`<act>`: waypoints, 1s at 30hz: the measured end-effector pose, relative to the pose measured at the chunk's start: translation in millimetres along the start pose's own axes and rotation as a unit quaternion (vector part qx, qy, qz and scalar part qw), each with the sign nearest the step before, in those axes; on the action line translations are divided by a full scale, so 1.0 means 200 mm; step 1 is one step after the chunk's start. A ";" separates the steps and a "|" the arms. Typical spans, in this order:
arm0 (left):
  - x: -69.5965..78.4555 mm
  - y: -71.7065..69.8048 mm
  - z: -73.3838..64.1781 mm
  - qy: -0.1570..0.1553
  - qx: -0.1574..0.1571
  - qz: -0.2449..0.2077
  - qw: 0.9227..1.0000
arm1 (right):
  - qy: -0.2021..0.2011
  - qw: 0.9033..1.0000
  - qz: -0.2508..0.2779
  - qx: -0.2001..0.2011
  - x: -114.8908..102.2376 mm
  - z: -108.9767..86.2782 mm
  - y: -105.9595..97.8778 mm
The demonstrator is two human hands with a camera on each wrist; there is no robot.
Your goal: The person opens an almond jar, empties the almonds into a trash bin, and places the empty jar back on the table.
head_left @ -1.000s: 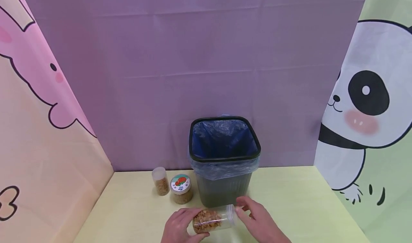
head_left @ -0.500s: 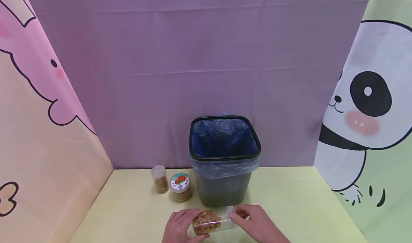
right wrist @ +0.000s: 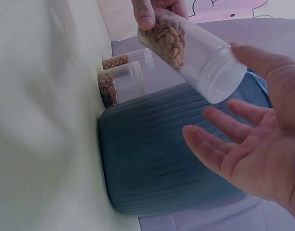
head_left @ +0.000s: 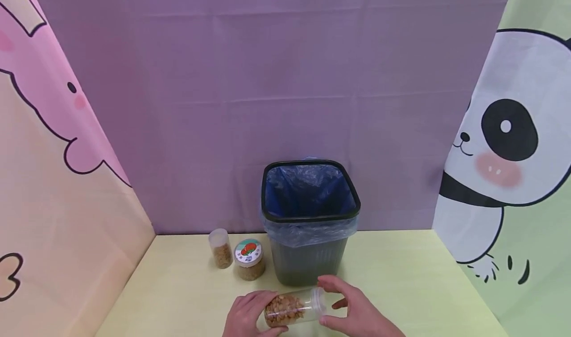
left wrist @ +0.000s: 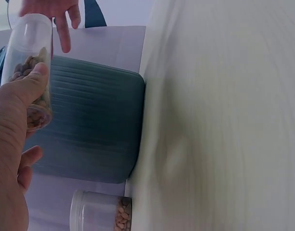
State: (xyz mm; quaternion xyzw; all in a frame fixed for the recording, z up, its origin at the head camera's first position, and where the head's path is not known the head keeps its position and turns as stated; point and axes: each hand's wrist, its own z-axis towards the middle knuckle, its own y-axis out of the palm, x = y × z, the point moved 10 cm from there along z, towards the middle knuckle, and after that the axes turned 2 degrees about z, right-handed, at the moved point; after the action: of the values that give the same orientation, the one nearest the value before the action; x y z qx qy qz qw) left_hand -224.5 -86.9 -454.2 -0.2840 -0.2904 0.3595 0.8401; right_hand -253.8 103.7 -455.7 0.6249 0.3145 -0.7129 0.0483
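A clear plastic jar (head_left: 294, 307), partly filled with brown pellets, lies nearly sideways above the table in front of the bin. My left hand (head_left: 251, 313) grips its base end, thumb on one side and fingers on the other. At the translucent white lid (right wrist: 225, 77) my right hand (head_left: 357, 309) is spread, fingers apart and not wrapped round it. The right thumb (right wrist: 258, 60) is at the lid's edge; whether it touches, I cannot tell. The lid is on the jar.
Behind the jar stands a grey bin (head_left: 308, 257) lined with a blue bag. To its left are a short jar (head_left: 251, 270) with a tomato-pictured lid and a slim jar (head_left: 221, 252), both holding brown pellets. A purple cloth wall (head_left: 285, 79) closes the back.
Half a second ago my right fingers were closed on the lid; now they have spread away from it. My left hand still holds the jar in much the same place.
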 end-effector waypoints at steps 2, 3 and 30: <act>-0.01 0.00 -0.01 -0.009 -0.001 0.004 1.000 | 0.005 1.000 0.013 0.002 0.01 -0.01 0.00; -0.01 0.01 -0.01 -0.015 -0.003 0.008 1.000 | 0.001 1.000 0.016 0.002 0.01 -0.01 0.00; 0.02 -0.04 0.00 0.022 0.051 -0.002 0.998 | -0.031 0.990 -0.133 0.036 -0.07 0.00 -0.02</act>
State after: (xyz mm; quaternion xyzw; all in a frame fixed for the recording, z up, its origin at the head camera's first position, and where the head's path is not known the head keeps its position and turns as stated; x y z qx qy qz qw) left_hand -218.0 -89.2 -447.4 -0.2480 -0.2540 0.3663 0.8601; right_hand -253.9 102.6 -441.8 0.5563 0.3673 -0.7430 -0.0590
